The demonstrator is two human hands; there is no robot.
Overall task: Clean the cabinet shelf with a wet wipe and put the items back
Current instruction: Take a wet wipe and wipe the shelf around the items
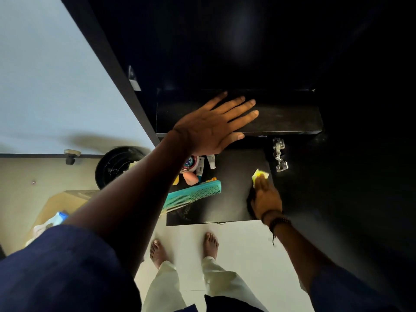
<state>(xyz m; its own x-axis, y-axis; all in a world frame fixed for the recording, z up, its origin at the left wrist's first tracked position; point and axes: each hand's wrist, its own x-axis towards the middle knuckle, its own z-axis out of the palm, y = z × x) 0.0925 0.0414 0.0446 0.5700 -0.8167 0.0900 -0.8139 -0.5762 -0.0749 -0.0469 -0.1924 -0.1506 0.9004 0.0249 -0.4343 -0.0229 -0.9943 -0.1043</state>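
— What takes up most of the view?

— A tall black cabinet (247, 41), dark inside, with its pale, flat door (45, 75) swung open on the left. A long black upper shelf (288, 118) crosses it, and below that sits a glossy black lower shelf (231, 203), above a pale floor.

— And the person?

— Standing barefoot in front, in dark blue sleeves. The left hand (213, 127) lies flat over the front edge of the upper shelf, with its fingers straight and spread and nothing held. The right hand (266, 198), with a dark beaded bracelet (278, 221) at the wrist, is down on the lower shelf near its right end.

— Doing what?

— It presses a yellow-and-white folded wet wipe (261, 174) against the shelf surface. The fingers lie stretched over the wipe, not curled round it, as far as I can see.

— What else is on that shelf?

— The things are crowded at its left end, well apart from the wipe. There is a long teal plastic comb (193, 195) lying at a slant, then a pink egg-shaped sponge (191, 178) just behind it. Beside those are small white tubes (211, 161), partly hidden under the left wrist.

— Anything nearby?

— A round black bin (117, 165) stands on the floor to the left, and a silver metal hinge (279, 155) is fixed to the cabinet's right wall, just above the wipe.
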